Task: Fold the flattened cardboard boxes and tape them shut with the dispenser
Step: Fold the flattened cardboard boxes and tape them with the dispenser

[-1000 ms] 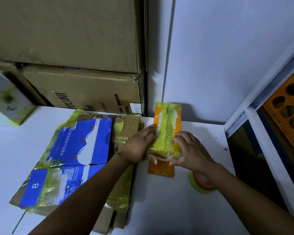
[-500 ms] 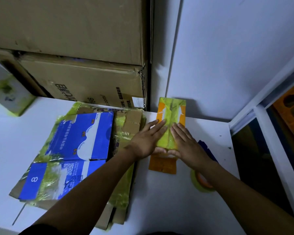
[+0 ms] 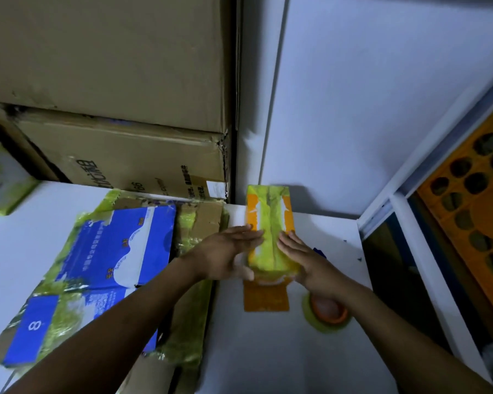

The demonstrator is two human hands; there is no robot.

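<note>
Both hands are pressing flat, fingers straight, on the orange box; left hand and right hand are flanking its yellow-green tape; the tape roll is lying beside.

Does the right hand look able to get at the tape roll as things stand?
Probably yes. The tape roll lies uncovered on the white table just under that wrist, and the right hand holds nothing, only pressing flat on the taped orange box, so it need only lift and draw back.
</note>
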